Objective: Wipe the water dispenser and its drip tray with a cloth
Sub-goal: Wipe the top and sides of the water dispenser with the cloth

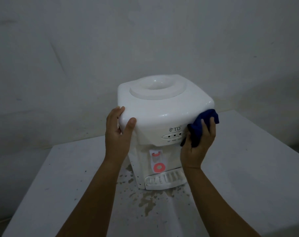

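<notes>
drip tray [164,181] at dispenser foot, unwiped | left hand [118,129] grips water dispenser [162,106] front-left corner | right hand [199,142] pinches cloth [203,124] against its front-right corner | risk: hard push tips the dispenser

Glossy white plastic water dispenser [162,110]; soft matt blue cloth [201,127]; stained table [76,168].

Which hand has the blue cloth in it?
The right hand. It holds the blue cloth against the front right corner of the water dispenser. The left hand has no cloth; it just grips the front left corner.
</notes>
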